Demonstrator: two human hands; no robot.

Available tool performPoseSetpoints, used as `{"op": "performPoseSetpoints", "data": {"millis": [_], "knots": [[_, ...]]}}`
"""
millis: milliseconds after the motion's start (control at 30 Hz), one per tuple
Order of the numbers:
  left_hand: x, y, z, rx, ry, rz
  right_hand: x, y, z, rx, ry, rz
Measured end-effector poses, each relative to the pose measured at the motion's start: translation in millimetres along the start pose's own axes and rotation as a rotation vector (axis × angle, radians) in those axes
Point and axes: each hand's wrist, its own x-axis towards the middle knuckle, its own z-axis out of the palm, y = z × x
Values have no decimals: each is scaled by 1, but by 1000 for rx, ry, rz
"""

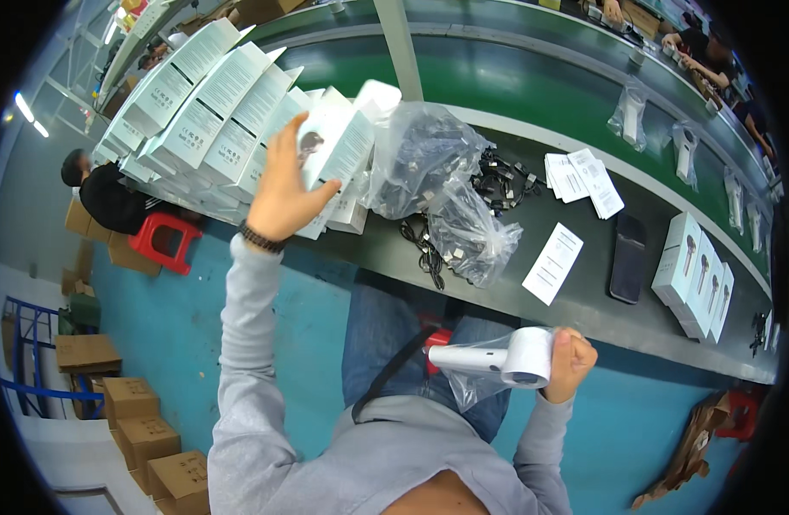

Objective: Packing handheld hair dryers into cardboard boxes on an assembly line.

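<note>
My left hand [285,190], with a dark bracelet at its wrist, reaches to the right end of a large stack of white printed boxes [193,107]. Its thumb and fingers are spread around one white box [347,146] with a picture on its face. In front of my lap, my right hand [570,362] is closed at the head end of a white hair dryer [528,356] in a clear plastic bag [473,388]. The dryer's handle points left. My right fingertips are partly hidden.
On the dark bench lie clear plastic bags [424,159], black cables [502,184], white leaflets [579,180], a single sheet [553,262], a dark phone [628,257] and upright white boxes [691,275]. Beyond, bagged dryers [632,120] sit on a green conveyor [532,86]. Cartons [145,438] line the left.
</note>
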Motion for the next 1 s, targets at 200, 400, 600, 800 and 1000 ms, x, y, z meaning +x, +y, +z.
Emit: {"op": "performPoseSetpoints", "data": {"millis": [200, 400, 600, 800, 1000], "knots": [[-105, 58, -46, 12, 57, -16, -4, -12, 2, 17, 3, -8], [-289, 58, 45, -41, -365, -309, -18, -1, 19, 3, -175, 34], [-332, 33, 64, -413, -511, -354, -25, -7, 28, -108, -186, 1], [-300, -6, 65, -792, -898, -516, -23, -17, 21, -90, -78, 21], [-262, -15, 68, -781, -815, -420, -33, -8, -18, -140, 228, 194]]}}
